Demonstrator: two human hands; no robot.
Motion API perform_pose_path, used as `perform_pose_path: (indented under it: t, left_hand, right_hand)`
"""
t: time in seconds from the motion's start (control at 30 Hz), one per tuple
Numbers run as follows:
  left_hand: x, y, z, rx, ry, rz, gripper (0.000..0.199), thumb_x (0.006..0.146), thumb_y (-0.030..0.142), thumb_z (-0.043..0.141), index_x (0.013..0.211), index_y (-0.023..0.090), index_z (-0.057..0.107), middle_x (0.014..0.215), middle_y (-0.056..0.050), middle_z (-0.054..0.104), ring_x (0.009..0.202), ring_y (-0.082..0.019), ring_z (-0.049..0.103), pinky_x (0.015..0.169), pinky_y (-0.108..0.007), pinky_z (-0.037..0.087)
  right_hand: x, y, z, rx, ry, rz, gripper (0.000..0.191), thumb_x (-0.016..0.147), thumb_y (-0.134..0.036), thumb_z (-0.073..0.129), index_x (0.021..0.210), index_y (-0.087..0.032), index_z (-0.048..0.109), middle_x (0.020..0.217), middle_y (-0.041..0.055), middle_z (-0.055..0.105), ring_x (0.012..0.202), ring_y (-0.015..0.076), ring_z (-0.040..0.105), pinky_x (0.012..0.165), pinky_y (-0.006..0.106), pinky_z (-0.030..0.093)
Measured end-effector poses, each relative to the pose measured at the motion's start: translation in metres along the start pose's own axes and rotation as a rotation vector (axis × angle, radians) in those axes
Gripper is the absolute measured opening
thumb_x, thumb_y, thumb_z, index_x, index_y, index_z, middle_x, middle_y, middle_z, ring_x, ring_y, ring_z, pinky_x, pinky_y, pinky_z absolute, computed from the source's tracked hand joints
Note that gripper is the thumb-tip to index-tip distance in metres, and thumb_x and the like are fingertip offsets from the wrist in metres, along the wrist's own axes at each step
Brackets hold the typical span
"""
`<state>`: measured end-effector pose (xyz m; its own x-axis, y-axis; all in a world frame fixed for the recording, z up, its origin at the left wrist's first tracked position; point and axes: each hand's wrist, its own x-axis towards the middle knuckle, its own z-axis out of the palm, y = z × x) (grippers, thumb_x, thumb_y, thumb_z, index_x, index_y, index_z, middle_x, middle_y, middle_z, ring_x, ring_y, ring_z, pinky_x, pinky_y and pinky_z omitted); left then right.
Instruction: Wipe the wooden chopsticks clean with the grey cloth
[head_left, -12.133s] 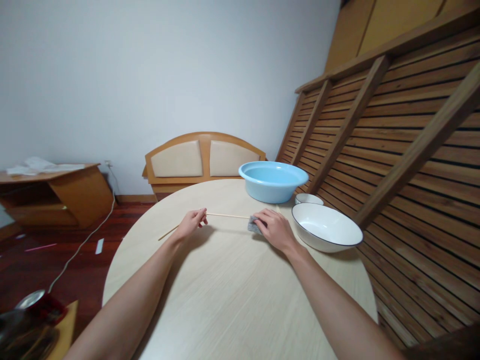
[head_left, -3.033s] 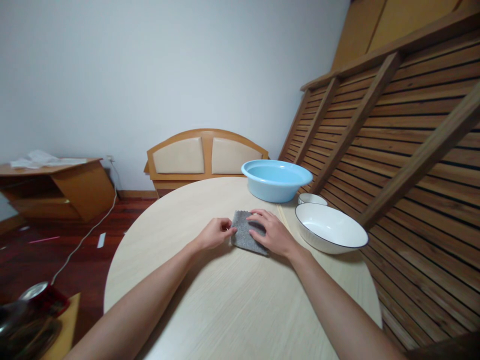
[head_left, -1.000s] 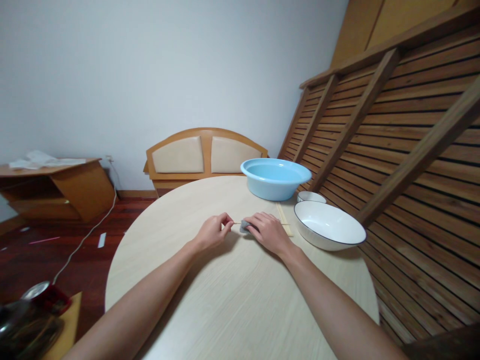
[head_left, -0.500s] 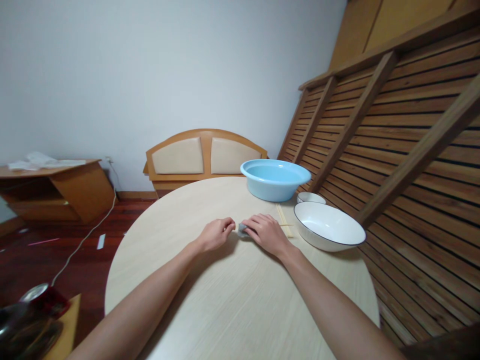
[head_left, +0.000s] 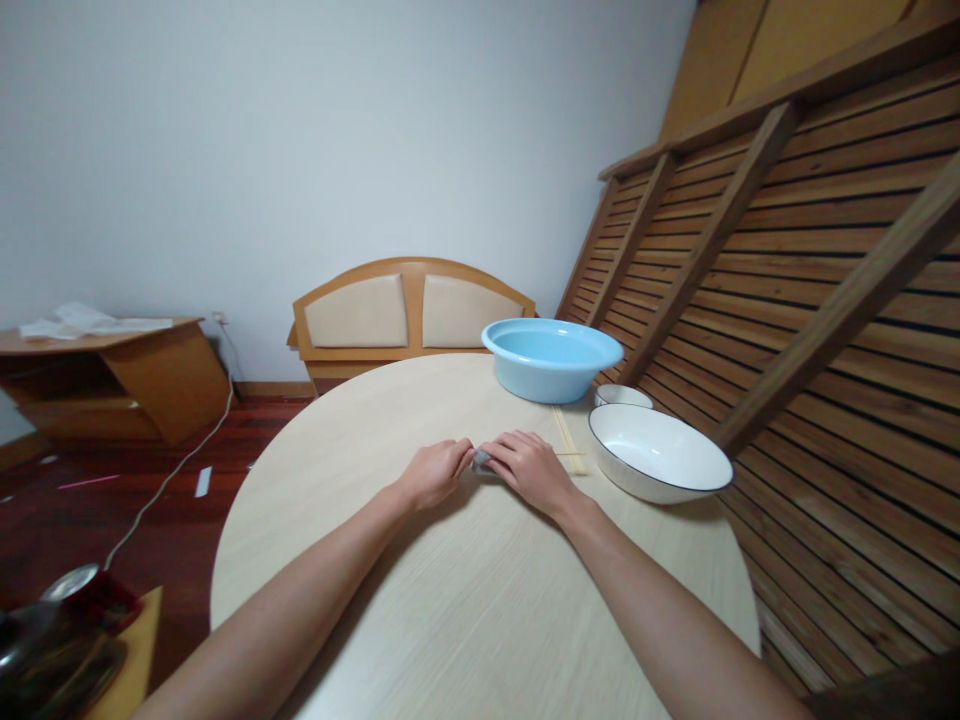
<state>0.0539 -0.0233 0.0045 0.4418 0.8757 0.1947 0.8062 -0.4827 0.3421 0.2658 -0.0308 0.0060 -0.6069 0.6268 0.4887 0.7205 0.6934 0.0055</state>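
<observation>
Over the middle of the round pale table, my right hand is closed around a small grey cloth. My left hand is pinched at the left end of the cloth, its fingertips close to those of my right hand. A thin stick, perhaps a chopstick, pokes out to the right from behind my right hand. More pale chopsticks lie on the table just beyond it. What the cloth covers is hidden by the fingers.
A light blue basin stands at the table's back edge. Right of it are a small white bowl and a large white bowl with a dark rim. Wooden slats lean along the right side.
My left hand has moved slightly right, onto the end of the grey cloth, and its fingers have closed more. My right hand has hardly moved.
</observation>
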Motion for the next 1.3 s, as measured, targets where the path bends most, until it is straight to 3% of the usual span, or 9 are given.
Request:
perform_pose_path:
  t: [0.3, 0.53, 0.7, 0.93, 1.13, 1.3]
  left_hand:
    - [0.0, -0.009, -0.01, -0.031, 0.045, -0.041, 0.057, 0.095, 0.056, 0.019, 0.094, 0.021, 0.063, 0.086, -0.003, 0.067, 0.072, -0.009, 0.053, 0.066, -0.019, 0.031]
    - [-0.001, -0.011, -0.004, -0.111, 0.061, 0.055, 0.056, 0.094, 0.06, 0.026, 0.104, 0.022, 0.065, 0.097, -0.004, 0.07, 0.082, -0.01, 0.058, 0.072, -0.019, 0.038]
    - [0.001, -0.012, -0.001, 0.021, 0.064, 0.099, 0.053, 0.095, 0.057, 0.025, 0.105, 0.023, 0.064, 0.098, -0.005, 0.069, 0.085, -0.01, 0.059, 0.072, -0.018, 0.04]
    - [-0.001, -0.015, -0.014, 0.167, 0.056, 0.155, 0.053, 0.096, 0.054, 0.018, 0.102, 0.023, 0.061, 0.096, -0.005, 0.068, 0.089, -0.011, 0.058, 0.07, -0.018, 0.036]
    - [-0.001, -0.016, -0.015, 0.198, 0.064, 0.108, 0.057, 0.095, 0.055, 0.015, 0.101, 0.021, 0.062, 0.094, -0.005, 0.066, 0.083, -0.01, 0.057, 0.068, -0.019, 0.035]
    - [-0.001, -0.008, -0.012, 0.225, 0.057, 0.175, 0.055, 0.096, 0.053, 0.016, 0.1, 0.022, 0.062, 0.096, -0.004, 0.068, 0.087, -0.01, 0.059, 0.069, -0.019, 0.036]
  right_hand:
    - [-0.003, 0.01, -0.01, 0.049, 0.059, 0.077, 0.018, 0.097, -0.027, 0.06, 0.113, -0.026, 0.068, 0.106, 0.0035, 0.069, 0.098, 0.0194, 0.058, 0.084, 0.033, 0.037]
    - [-0.001, 0.003, -0.007, 0.053, 0.036, 0.041, 0.02, 0.098, -0.029, 0.058, 0.115, -0.025, 0.068, 0.104, 0.005, 0.069, 0.098, 0.0188, 0.058, 0.084, 0.032, 0.039]
    - [0.001, -0.004, -0.006, 0.02, 0.019, 0.027, 0.019, 0.098, -0.03, 0.058, 0.114, -0.025, 0.067, 0.103, 0.0041, 0.069, 0.097, 0.0192, 0.058, 0.082, 0.032, 0.037]
    - [-0.002, 0.005, -0.009, 0.035, 0.05, 0.07, 0.018, 0.098, -0.029, 0.059, 0.112, -0.025, 0.068, 0.105, 0.0033, 0.069, 0.098, 0.0196, 0.058, 0.083, 0.032, 0.037]
    - [-0.003, 0.005, -0.008, 0.059, 0.067, 0.094, 0.018, 0.098, -0.028, 0.058, 0.112, -0.025, 0.068, 0.104, 0.0034, 0.069, 0.098, 0.0193, 0.059, 0.084, 0.032, 0.037]
    - [-0.001, -0.001, -0.007, 0.062, 0.058, 0.044, 0.018, 0.098, -0.03, 0.058, 0.114, -0.025, 0.067, 0.102, 0.003, 0.069, 0.096, 0.0187, 0.058, 0.082, 0.031, 0.037]
